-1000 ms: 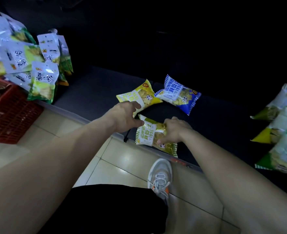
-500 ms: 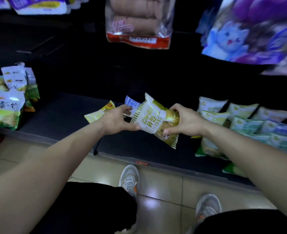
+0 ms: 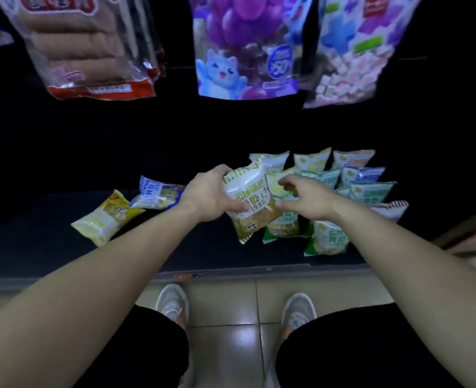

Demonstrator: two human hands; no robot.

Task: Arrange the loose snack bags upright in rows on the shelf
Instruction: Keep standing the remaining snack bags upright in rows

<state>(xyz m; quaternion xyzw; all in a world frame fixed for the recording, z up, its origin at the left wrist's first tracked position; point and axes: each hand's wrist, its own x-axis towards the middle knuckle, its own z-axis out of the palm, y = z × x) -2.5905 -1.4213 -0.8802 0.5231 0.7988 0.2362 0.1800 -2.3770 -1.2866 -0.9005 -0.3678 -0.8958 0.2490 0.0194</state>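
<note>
Grips seemingly light, puffy, crushable snack bag (image 3: 250,201) by its edge in left hand (image 3: 209,196), with right hand (image 3: 305,198) loosely curled and empty alongside.

The held bag (image 3: 249,200) is white on top with green lettering and a green-and-white striped edge, and olive-gold lower down. Left of it is a blue-and-white bag (image 3: 158,193), and farther left a yellow bag (image 3: 106,218) with a pale panel. Right of it, the rowed bags (image 3: 371,191) are white with green, teal and blue. Above it are a clear pack (image 3: 91,51) of brown rolls with a red band, a purple pack (image 3: 245,51) with a blue cartoon cat, and a pack of pink and white cubes (image 3: 351,65). Below it, the shelf (image 3: 49,247) is black, the floor tiles (image 3: 223,303) beige, and the shoes (image 3: 172,303) grey with orange.
</note>
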